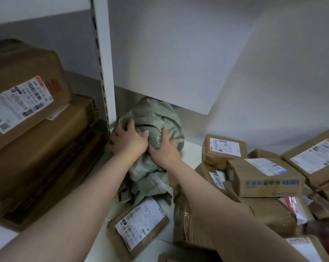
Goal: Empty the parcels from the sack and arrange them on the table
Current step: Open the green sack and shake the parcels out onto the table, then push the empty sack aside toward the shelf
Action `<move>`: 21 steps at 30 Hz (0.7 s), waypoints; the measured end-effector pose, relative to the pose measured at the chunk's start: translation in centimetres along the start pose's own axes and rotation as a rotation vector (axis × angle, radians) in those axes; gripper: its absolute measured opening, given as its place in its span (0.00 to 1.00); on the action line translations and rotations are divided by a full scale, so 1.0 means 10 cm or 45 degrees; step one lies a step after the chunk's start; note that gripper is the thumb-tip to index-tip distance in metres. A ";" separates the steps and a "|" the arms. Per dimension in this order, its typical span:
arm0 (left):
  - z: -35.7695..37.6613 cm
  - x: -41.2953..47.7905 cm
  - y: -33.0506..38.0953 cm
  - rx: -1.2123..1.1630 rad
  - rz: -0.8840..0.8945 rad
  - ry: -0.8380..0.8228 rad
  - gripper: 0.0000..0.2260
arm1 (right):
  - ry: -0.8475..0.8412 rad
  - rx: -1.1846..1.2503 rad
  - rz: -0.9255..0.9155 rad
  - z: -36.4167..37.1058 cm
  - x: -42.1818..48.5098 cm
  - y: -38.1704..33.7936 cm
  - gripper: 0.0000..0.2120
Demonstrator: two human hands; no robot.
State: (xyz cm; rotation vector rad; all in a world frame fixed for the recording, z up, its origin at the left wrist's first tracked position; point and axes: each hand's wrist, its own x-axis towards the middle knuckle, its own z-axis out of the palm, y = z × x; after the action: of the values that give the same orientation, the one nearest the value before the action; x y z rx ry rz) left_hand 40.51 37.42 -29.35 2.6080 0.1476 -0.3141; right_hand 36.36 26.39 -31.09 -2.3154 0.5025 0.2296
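dim grey wall (197, 44) behind white shelf upright (103, 59).

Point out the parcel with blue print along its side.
The box lying on top of the right-hand pile, its white label facing up. It alone shows a row of blue characters on its front side; the others are plain brown.

One sack (152, 127) at 12 o'clock. Two hands: the left hand (128, 141) and the right hand (164, 150). Three big boxes (27, 118) stacked at 9 o'clock. About ten parcels (263, 178) heaped from 3 to 6 o'clock; the heap's edge is blurred, so the count is rough. One shelf post (103, 59) at 11 o'clock
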 end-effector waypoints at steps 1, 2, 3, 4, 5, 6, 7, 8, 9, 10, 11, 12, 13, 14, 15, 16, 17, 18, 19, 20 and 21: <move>-0.01 -0.03 0.09 0.030 0.043 0.002 0.28 | -0.003 0.026 -0.007 0.04 0.04 -0.04 0.42; 0.00 -0.05 0.19 0.081 0.073 -0.020 0.27 | -0.053 0.035 -0.064 0.07 0.08 -0.07 0.41; 0.04 -0.08 0.27 0.140 0.079 -0.056 0.27 | -0.140 0.060 -0.134 0.11 0.08 -0.06 0.41; 0.11 -0.09 0.30 0.191 0.071 -0.100 0.27 | -0.208 0.074 -0.235 0.14 0.11 0.00 0.40; 0.18 -0.08 0.29 0.215 0.063 -0.140 0.28 | -0.262 0.127 -0.264 0.13 0.11 0.06 0.39; 0.27 -0.05 0.23 0.217 0.063 -0.180 0.28 | -0.305 0.213 -0.242 0.10 0.10 0.12 0.38; 0.38 -0.01 0.13 0.225 0.072 -0.216 0.27 | -0.321 0.273 -0.219 0.05 0.09 0.21 0.36; 0.49 0.04 0.01 0.255 0.090 -0.237 0.26 | -0.290 0.313 -0.212 0.00 0.08 0.30 0.32; 0.61 0.07 -0.12 0.300 0.117 -0.243 0.25 | -0.220 0.333 -0.205 -0.04 0.06 0.39 0.28; 0.72 0.08 -0.23 0.352 0.143 -0.239 0.25 | -0.123 0.371 -0.205 -0.06 0.03 0.47 0.24; 0.82 0.07 -0.32 0.408 0.166 -0.231 0.24 | -0.016 0.366 -0.195 -0.08 0.01 0.55 0.21; 0.90 0.05 -0.37 0.464 0.183 -0.227 0.24 | 0.104 0.282 -0.201 -0.10 0.00 0.63 0.19; 0.93 0.03 -0.39 0.507 0.184 -0.234 0.24 | 0.212 0.124 -0.214 -0.12 -0.02 0.70 0.18; 0.93 0.02 -0.36 0.534 0.175 -0.244 0.23 | 0.260 -0.044 -0.234 -0.13 -0.04 0.78 0.18; 0.90 0.02 -0.32 0.555 0.160 -0.252 0.23 | 0.197 -0.185 -0.221 -0.15 -0.06 0.86 0.19; 0.85 0.01 -0.26 0.569 0.143 -0.254 0.23 | 0.066 -0.273 -0.195 -0.16 -0.07 0.94 0.22; 0.79 -0.01 -0.19 0.571 0.140 -0.235 0.23 | -0.076 -0.308 -0.180 -0.16 -0.09 1.01 0.25; 0.73 -0.07 -0.11 0.555 0.152 -0.189 0.23 | -0.175 -0.302 -0.179 -0.15 -0.11 1.06 0.29; 0.67 -0.14 -0.04 0.524 0.177 -0.114 0.23 | -0.203 -0.296 -0.176 -0.14 -0.15 1.09 0.31; 0.62 -0.24 0.01 0.481 0.209 -0.019 0.23 | -0.169 -0.294 -0.166 -0.14 -0.19 1.09 0.31; 0.57 -0.35 0.06 0.439 0.251 0.075 0.24 | -0.110 -0.297 -0.152 -0.15 -0.25 1.07 0.31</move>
State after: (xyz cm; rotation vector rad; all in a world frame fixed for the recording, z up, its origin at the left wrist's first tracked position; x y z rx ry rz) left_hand 36.12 33.92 -33.04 2.9443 -0.1579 -0.2066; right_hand 29.63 19.07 -36.06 -2.5392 0.3065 0.3445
